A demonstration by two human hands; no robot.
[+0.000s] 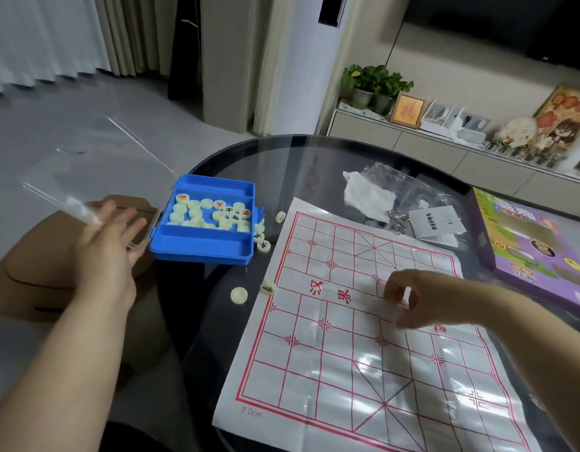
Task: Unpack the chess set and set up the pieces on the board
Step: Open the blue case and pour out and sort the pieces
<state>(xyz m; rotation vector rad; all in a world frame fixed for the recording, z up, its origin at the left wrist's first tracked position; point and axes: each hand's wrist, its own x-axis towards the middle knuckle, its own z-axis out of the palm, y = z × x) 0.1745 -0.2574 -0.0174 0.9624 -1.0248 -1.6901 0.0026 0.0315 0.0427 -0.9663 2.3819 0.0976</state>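
The blue piece box [200,252] sits open at the left edge of the round glass table [217,321], with several cream round pieces [213,213] in its middle compartment. Its clear lid [96,158] swings out to the left over the floor. My left hand [109,252] is spread flat against the lid's near edge. More pieces lie loose: two by the box's right side [263,245], one at the board's far corner [280,216], one blank side up [239,295], and one tilted at the board's left edge [268,287]. My right hand [409,301] hovers over the paper board [331,370] with curled fingers.
A crumpled tissue [367,197] and clear plastic bags with metal rings and a leaflet [435,223] lie behind the board. A purple game box [530,249] lies at the right. A brown stool [54,265] stands left of the table. A low cabinet [412,141] with plants stands behind.
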